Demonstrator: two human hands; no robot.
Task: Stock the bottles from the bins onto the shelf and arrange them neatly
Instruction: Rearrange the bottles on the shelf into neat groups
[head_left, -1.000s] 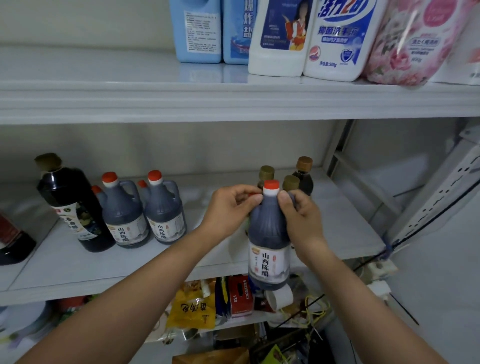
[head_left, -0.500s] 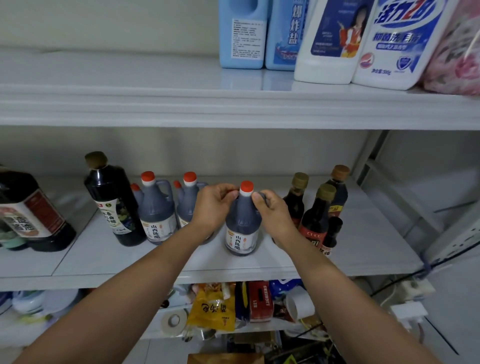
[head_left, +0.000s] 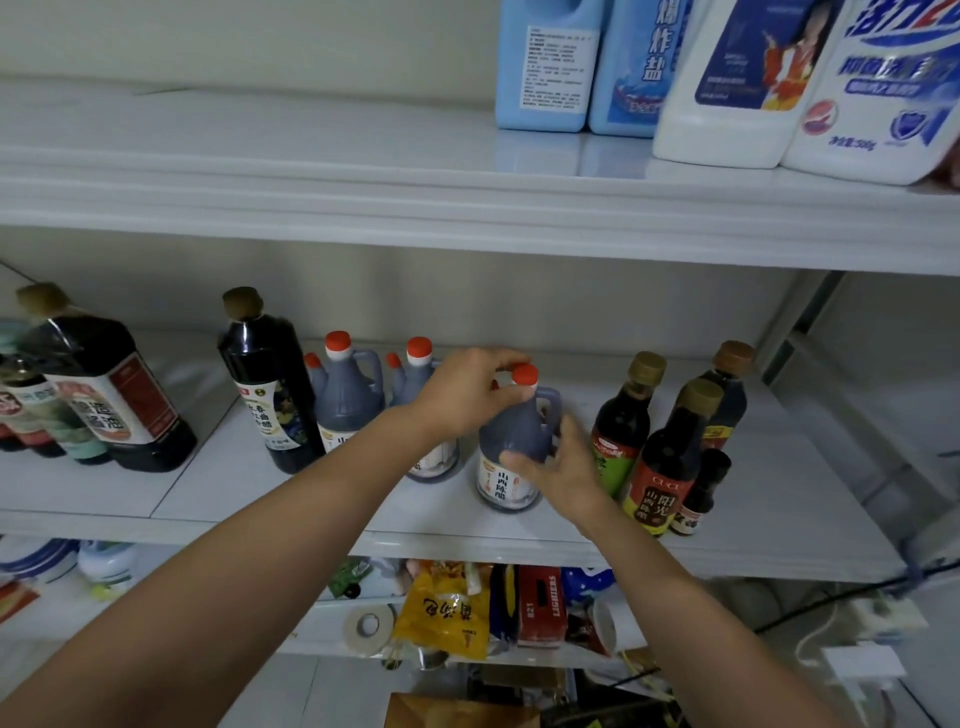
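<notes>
Dark grey-blue plastic, smooth and slightly matte, makes up the jug (head_left: 522, 436) you hold: a round belly, a moulded loop handle on its right shoulder, a narrow neck with a glossy red cap and a pale paper label low on the front. It stands upright on the white middle shelf (head_left: 779, 493), near the front edge.

Your left hand (head_left: 467, 395) pinches the jug's neck just under the cap. Your right hand (head_left: 558, 467) wraps the belly, thumb across the front above the label and fingers round the right side below the handle.

Just left of the jug, partly behind your left wrist, stand two matching red-capped jugs (head_left: 347, 400). Further left rise a tall, glossy black bottle (head_left: 270, 384) with a dull gold cap and a broad, square-shouldered soy bottle (head_left: 104, 395). Just right of the jug is a cluster of slim dark glass bottles (head_left: 670, 457) with gold caps. On the shelf above the jug stand boxy blue containers (head_left: 545, 67) and white detergent bottles (head_left: 737, 88).

A second ago you held the jug in front of the shelf edge with both hands at its neck; now it sits on the shelf. Half a second ago your right hand was still up by the cap; it has since dropped to the belly.
</notes>
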